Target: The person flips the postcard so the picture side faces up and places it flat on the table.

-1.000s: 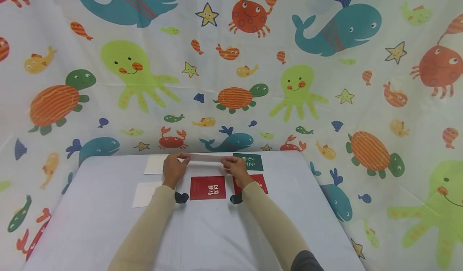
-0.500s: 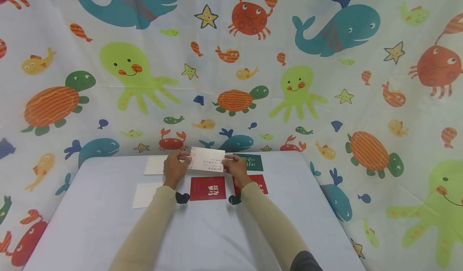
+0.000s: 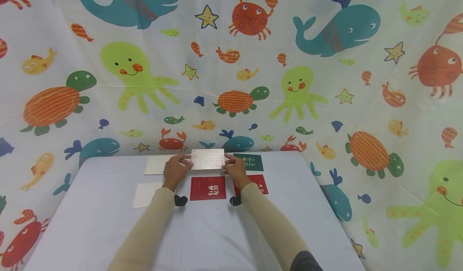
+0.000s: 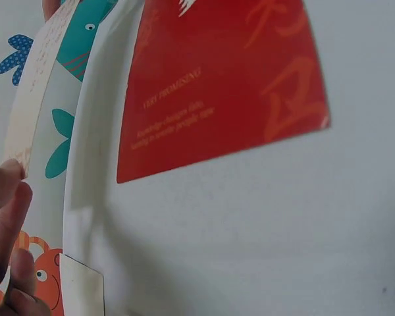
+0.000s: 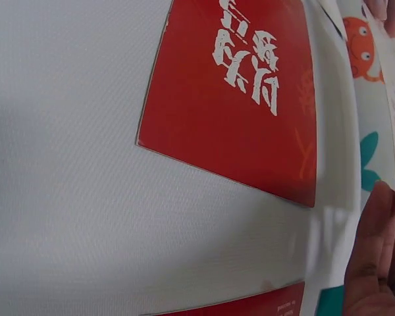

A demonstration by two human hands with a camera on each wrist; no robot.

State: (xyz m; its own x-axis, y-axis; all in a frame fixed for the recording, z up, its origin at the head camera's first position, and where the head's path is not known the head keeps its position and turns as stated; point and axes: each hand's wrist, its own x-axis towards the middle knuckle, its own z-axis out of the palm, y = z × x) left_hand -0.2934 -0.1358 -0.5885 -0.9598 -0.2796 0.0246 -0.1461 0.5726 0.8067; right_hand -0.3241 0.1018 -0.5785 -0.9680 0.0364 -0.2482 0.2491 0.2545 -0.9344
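A white printed card (image 3: pixel 207 159) is held between both hands above the far edge of the table, its printed face toward the head camera. My left hand (image 3: pixel 176 169) pinches its left end, thumb and fingers meeting at the corner in the left wrist view. At the opposite end, my right hand (image 3: pixel 236 169) grips the card with thumb and fingertips. Just below lies a red card (image 3: pixel 207 188) with white characters, filling much of both wrist views.
On the white tablecloth (image 3: pixel 209 239), two blank pale cards (image 3: pixel 154 165) lie at left. A green card (image 3: pixel 254 162) and a second red card (image 3: pixel 259 181) lie at right, both partly covered by the right hand and arm. A sea-animal curtain (image 3: pixel 231 70) hangs behind.
The white card, seen nearly edge-on a second ago, has been tipped so its printed face shows. Since half a second ago it has levelled out slightly. Both hands keep their hold.
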